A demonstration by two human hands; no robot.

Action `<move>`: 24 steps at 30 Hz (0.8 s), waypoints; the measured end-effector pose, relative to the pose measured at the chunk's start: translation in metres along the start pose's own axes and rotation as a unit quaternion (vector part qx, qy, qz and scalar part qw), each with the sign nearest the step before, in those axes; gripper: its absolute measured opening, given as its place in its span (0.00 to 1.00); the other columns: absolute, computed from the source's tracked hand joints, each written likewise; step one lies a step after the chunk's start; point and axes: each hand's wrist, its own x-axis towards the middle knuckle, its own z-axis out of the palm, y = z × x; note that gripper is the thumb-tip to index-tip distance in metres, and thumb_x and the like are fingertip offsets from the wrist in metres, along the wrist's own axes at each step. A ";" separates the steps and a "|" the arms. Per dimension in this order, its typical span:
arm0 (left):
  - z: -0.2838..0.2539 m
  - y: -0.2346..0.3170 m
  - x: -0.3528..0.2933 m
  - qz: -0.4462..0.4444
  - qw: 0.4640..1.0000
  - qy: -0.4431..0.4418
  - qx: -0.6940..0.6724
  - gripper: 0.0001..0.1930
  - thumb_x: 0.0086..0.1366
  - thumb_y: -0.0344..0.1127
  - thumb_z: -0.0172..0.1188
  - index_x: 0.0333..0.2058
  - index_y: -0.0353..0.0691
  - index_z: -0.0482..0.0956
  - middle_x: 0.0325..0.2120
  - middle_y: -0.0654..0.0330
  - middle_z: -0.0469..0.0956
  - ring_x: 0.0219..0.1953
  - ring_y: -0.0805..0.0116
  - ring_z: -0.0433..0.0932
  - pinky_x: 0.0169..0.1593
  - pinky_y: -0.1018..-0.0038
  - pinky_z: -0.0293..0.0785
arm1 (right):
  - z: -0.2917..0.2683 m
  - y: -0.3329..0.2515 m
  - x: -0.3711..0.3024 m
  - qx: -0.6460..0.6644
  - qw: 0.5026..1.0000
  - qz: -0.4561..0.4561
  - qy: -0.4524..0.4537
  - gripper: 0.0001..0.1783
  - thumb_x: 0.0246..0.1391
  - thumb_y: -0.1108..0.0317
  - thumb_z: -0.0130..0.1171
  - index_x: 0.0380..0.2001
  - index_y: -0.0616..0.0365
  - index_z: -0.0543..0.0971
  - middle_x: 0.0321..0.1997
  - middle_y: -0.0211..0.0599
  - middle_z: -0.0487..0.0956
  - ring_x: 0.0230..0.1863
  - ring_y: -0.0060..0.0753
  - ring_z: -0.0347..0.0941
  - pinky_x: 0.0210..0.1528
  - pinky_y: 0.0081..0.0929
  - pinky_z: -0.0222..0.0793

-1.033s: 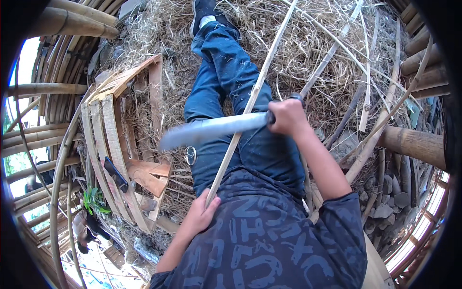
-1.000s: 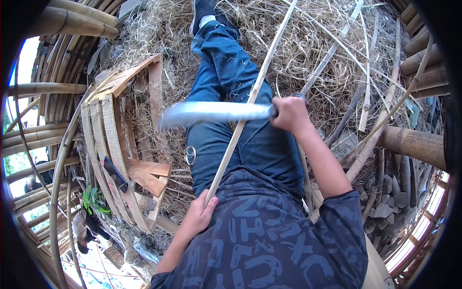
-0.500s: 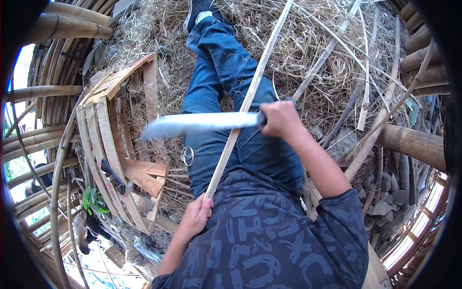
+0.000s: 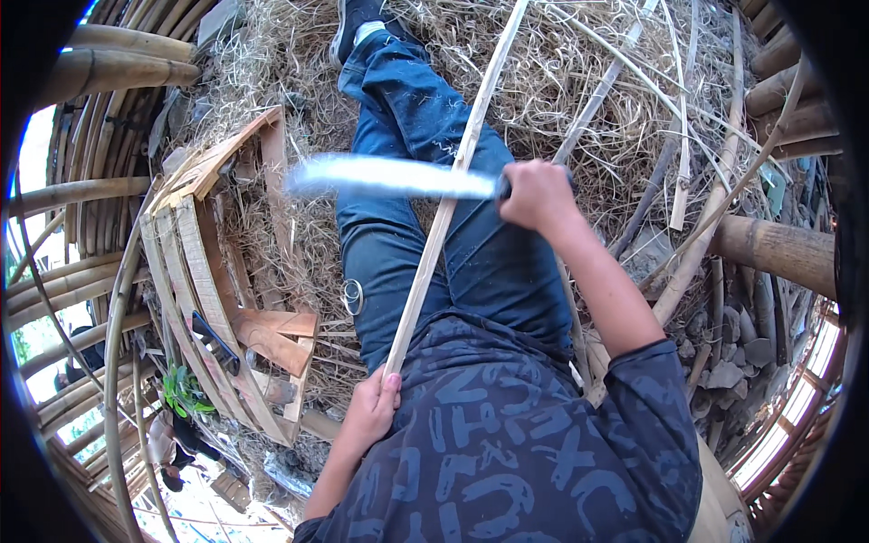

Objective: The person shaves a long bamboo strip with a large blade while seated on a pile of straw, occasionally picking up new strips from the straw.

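My right hand point(image 4: 538, 195) is closed round the dark handle of a machete point(image 4: 389, 176). Its long, pale blade points left, a little smeared by motion, and lies across a bamboo strip point(image 4: 424, 270) about halfway along. The strip runs slantwise over my legs, from my waist up past the top edge of the view. At its near end, against my shirt, my left hand point(image 4: 373, 404) grips it with the thumb on top. A thin curled shaving point(image 4: 352, 296) rests on my trouser leg.
Left of my legs stands a wooden slatted crate point(image 4: 195, 262) with a dark-handled tool point(image 4: 215, 342) on it. Dry shavings point(image 4: 579, 109) cover the ground ahead. Bamboo poles point(image 4: 774, 253) and loose strips lie to the right, beside stones point(image 4: 724, 389). Another person point(image 4: 172, 443) is at the lower left.
My right hand and the machete have moved away from me along the strip, toward its far end. My left hand keeps its grip at the near end. The whole view has shifted slightly.
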 end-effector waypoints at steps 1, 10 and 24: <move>0.000 0.004 -0.002 0.024 0.999 0.010 0.041 0.15 0.74 0.41 0.45 0.33 0.35 0.70 0.17 0.66 0.67 0.21 0.78 0.65 0.27 0.77 0.65 | -0.004 0.006 0.007 0.063 0.995 0.075 0.029 0.12 0.40 0.61 0.61 0.26 0.57 0.82 0.26 0.49 0.81 0.32 0.49 0.81 0.40 0.42 0.78; -0.006 0.001 0.002 -0.027 0.999 -0.021 -0.021 0.14 0.74 0.40 0.46 0.37 0.33 0.72 0.17 0.65 0.68 0.20 0.77 0.67 0.27 0.75 0.66 | 0.000 -0.017 -0.018 0.012 0.993 -0.100 -0.057 0.16 0.40 0.58 0.64 0.30 0.57 0.81 0.25 0.47 0.81 0.33 0.49 0.81 0.38 0.42 0.77; -0.004 -0.006 0.004 0.011 0.999 -0.023 -0.030 0.12 0.74 0.37 0.45 0.39 0.33 0.71 0.18 0.66 0.66 0.22 0.79 0.65 0.28 0.79 0.64 | 0.002 -0.017 -0.022 0.049 0.998 -0.023 0.023 0.13 0.41 0.58 0.63 0.27 0.57 0.82 0.26 0.50 0.81 0.32 0.51 0.81 0.38 0.45 0.77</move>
